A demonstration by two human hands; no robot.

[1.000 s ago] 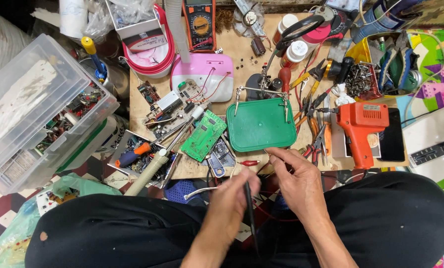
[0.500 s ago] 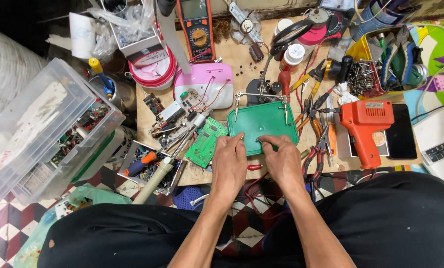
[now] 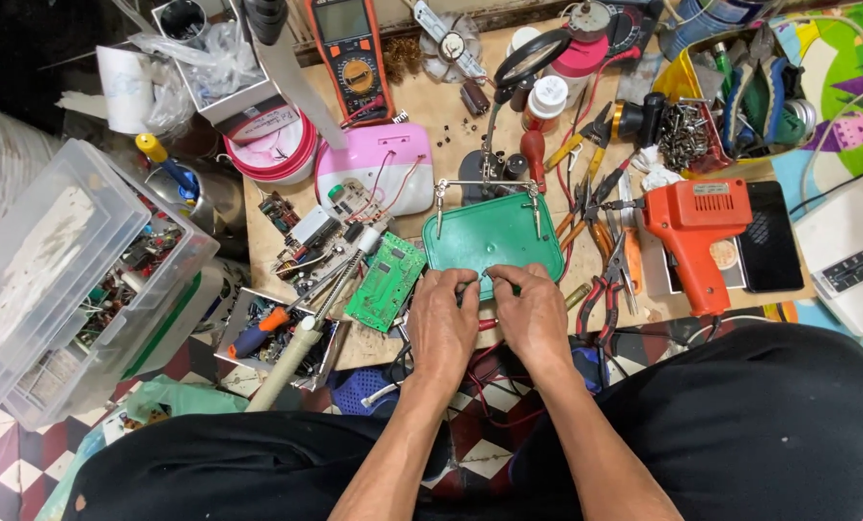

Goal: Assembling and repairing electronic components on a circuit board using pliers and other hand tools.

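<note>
Both hands are meeting at the near edge of the green tray [image 3: 494, 236], which is lying flat near the middle of the counter [image 3: 431, 121]. The left hand [image 3: 443, 323] and the right hand [image 3: 531, 314] are curling their fingers narrow, fingertips almost touching each other over the tray's near rim, as though pinching something very small between them; what it is I cannot tell, since it is hidden under the fingertips. The tray seems to be sitting there to catch tiny parts, close to the person's lap so the wrists can rest on the counter's near edge.

A clip stand [image 3: 485, 188] is standing at the tray's far edge, its two clips hanging over the tray, likely ready to grip a workpiece. A green circuit board [image 3: 385, 282] is lying just left of the tray, tilted, within reach of the left hand. Pliers [image 3: 610, 289] and an orange heat gun [image 3: 694, 232] are lying to the right, on the right hand's side. A multimeter [image 3: 351, 48] is resting at the far edge, and a clear parts box [image 3: 55, 280] is sitting off the left edge.
</note>
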